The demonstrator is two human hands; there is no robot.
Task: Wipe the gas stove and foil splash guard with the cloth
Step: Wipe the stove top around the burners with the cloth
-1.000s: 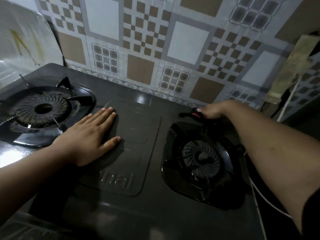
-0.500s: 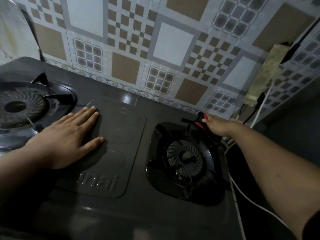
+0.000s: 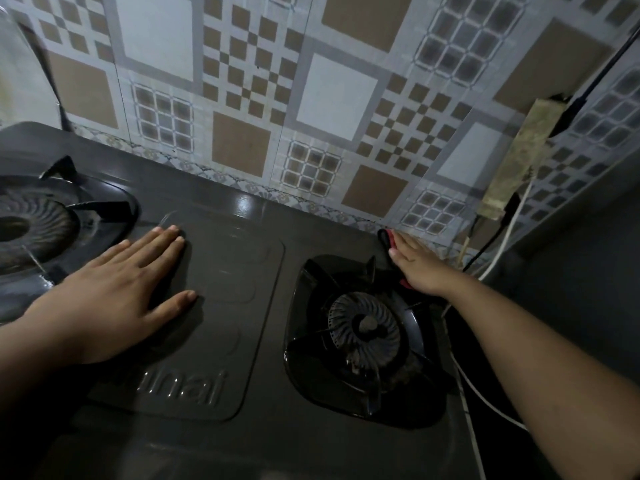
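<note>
The dark two-burner gas stove (image 3: 242, 341) fills the lower view. My left hand (image 3: 114, 292) lies flat, fingers together, on its raised centre panel. My right hand (image 3: 415, 265) presses a red and black cloth (image 3: 386, 237) onto the stove's back right corner, just behind the right burner (image 3: 367, 327). Only the cloth's edges show around my fingers. The left burner (image 3: 34, 226) sits at the left edge. A strip of the foil splash guard (image 3: 14, 81) shows at the far left.
A patterned tile-print wall (image 3: 311, 98) stands close behind the stove. At the right, a dirty power strip (image 3: 519, 154) hangs on the wall, with black and white cables (image 3: 498, 251) running down beside the stove's right edge.
My right hand has slid with the cloth to the right along the stove's back edge, to the corner. The view has turned right, so less foil shows. My left hand stays flat.
</note>
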